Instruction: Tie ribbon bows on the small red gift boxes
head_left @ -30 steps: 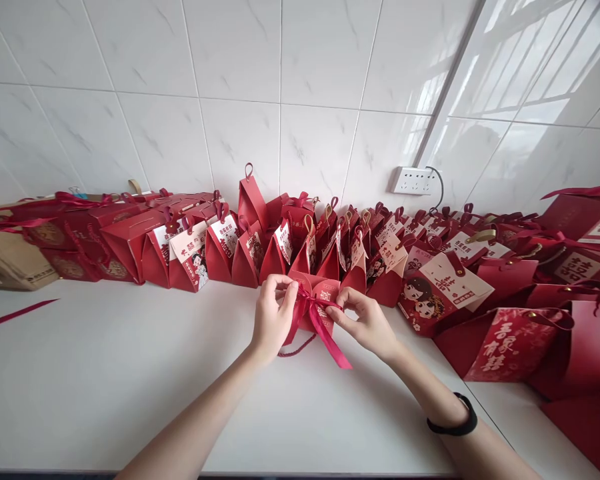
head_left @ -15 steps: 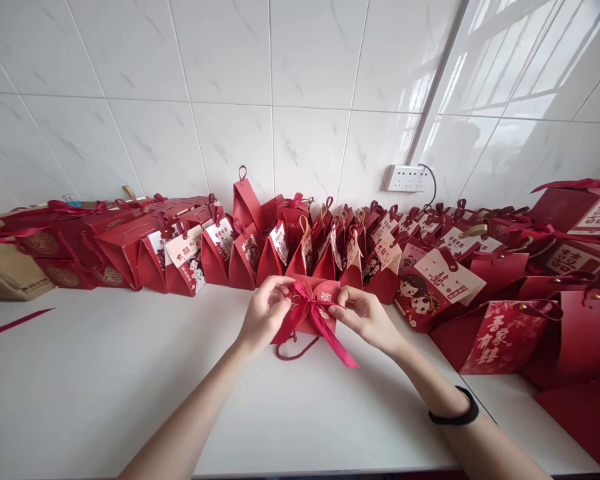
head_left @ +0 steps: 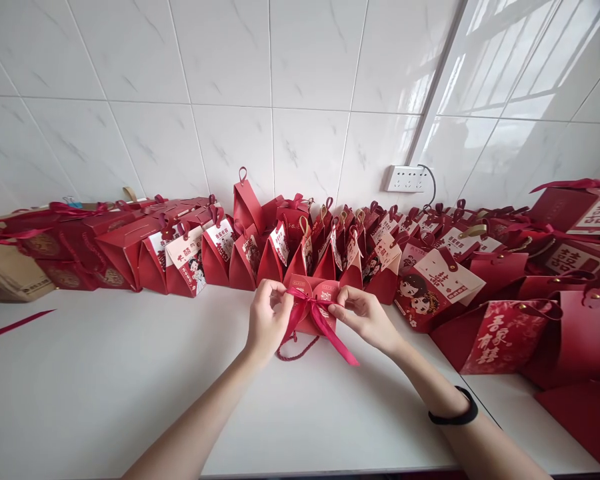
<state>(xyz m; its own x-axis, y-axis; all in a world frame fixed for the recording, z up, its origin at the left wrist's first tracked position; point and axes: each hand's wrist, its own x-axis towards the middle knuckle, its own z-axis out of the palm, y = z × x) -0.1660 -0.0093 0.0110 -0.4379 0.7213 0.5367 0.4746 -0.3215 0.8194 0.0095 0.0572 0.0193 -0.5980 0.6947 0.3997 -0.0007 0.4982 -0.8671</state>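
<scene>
Both forearms reach forward over the white counter [head_left: 105,387], with a black wristband [head_left: 454,413] on the right one. The left hand [head_left: 269,320] and right hand [head_left: 365,319] meet at a small gift box [head_left: 314,293] that stands on the counter just before the row. Each pinches the red ribbon [head_left: 337,340] tightly between thumb and forefinger, apparently to keep the knot taut against the box front. The wrists angle inward, other fingers curled. Behind, red boxes [head_left: 220,253] line the tiled wall, probably parked out of the way, below a socket [head_left: 405,179]

Red gift box [head_left: 314,308], darker red ribbon [head_left: 330,330] (white marbled wall tiles [head_left: 310,53]).
</scene>
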